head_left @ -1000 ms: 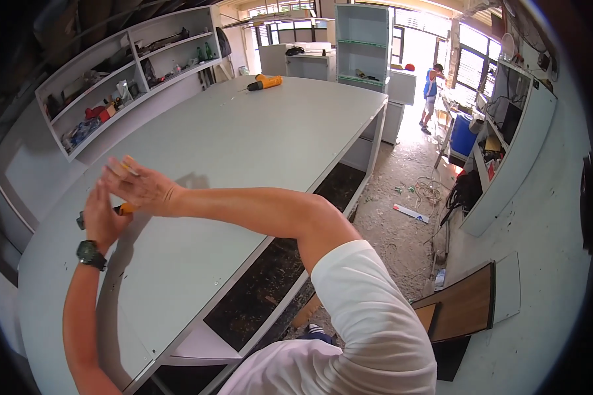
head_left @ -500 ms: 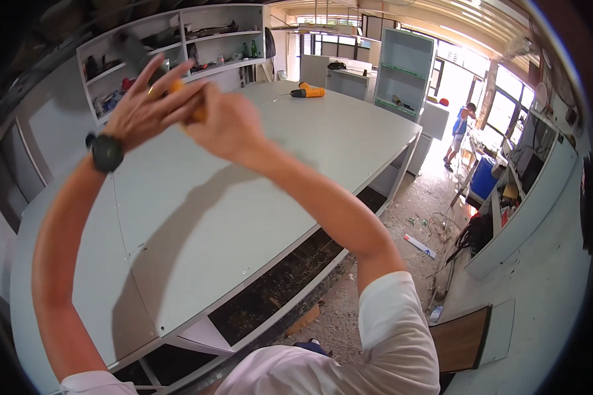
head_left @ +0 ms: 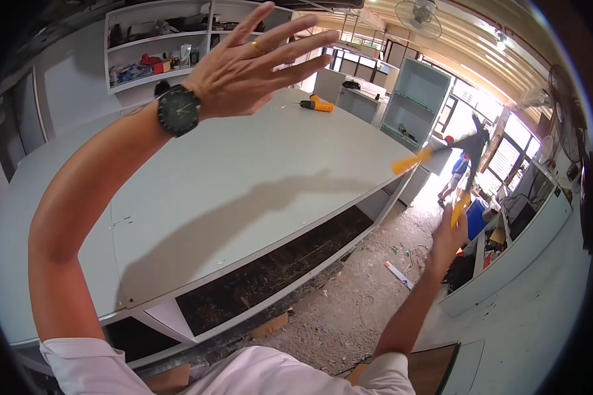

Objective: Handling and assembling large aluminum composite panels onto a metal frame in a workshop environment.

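Note:
My left hand is raised over the far part of the white tabletop, fingers spread and holding nothing. It wears a ring, with a black watch on the wrist. Off the table's right end, my right hand is closed round one orange grip of a two-handled plier-like tool. The tool's dark metal head points up, and its other orange handle swings out to the left, so the handles stand wide apart. Motion blur hides the exact kind of tool.
An orange cordless drill lies at the tabletop's far edge. Beyond it stand a tall shelf unit and wall shelves with clutter. Another person stands by the bright doorway. Debris and a white strip lie on the floor.
My hands were together at the upper left, around the blurred tool. They have parted: my right hand has carried the tool far right, while my left hand has opened and moved slightly right.

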The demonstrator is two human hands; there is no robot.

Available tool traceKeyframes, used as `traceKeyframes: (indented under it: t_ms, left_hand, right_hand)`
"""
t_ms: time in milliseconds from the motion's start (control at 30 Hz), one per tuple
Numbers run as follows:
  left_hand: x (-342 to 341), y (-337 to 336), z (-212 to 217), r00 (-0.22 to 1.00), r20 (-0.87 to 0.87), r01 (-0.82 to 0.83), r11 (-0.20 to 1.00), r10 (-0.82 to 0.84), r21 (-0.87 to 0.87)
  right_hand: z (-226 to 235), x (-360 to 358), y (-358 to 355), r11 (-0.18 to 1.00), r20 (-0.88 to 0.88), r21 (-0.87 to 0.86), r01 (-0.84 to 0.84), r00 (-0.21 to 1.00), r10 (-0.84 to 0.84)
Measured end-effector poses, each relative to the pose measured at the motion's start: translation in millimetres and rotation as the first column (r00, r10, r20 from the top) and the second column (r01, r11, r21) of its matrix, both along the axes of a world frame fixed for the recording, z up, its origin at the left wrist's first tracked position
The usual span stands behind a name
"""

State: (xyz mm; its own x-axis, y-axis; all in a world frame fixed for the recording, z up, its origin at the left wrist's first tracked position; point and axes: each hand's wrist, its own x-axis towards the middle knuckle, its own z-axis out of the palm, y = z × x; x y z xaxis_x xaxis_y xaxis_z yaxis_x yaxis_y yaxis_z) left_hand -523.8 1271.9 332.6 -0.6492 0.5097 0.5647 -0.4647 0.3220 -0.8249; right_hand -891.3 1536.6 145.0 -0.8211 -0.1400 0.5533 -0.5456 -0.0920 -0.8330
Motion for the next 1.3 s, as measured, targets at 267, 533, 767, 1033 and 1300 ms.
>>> traceKeyframes:
  t_ms: [267, 533, 767, 1033, 1300]
  left_hand:
    - [-1.2, 36.8, -25.6, 0.998, 0.005, -0.067, 0.977, 0.068, 0.204]
    - [-23.1, 116.2, -80.8, 0.984, 0.099, -0.175, 0.906, 0.148, 0.385]
    - [-53.0, 237.0, -153.8, 0.935, 0.354, -0.276, 0.637, 0.006, 0.72]
    - [-112.5, 272.8, -374.2, 0.937, 0.106, -0.254, -0.438, -0.334, 0.862]
    - [-168.1, 245.7, -594.4, 0.904, 0.221, -0.419, -0.66, -0.366, 0.624]
  right_hand:
    - [-195.7, -169.4, 147.1, 0.937, -0.132, 0.249, 0.244, 0.967, -0.216]
    - [-523.0, -99.7, 316.1, 0.963, -0.308, -0.265, -0.057, 0.951, -0.028]
    - [-655.3, -73.7, 310.2, 0.724, -0.534, -0.593, -0.352, 0.845, -0.026]
    - [-794.3, -53.6, 318.7, 0.097, -0.691, -0.722, -0.685, 0.704, -0.167]
    - [-762.6, -134.0, 342.5, -0.49, -0.471, -0.248, -0.836, 0.546, -0.693]
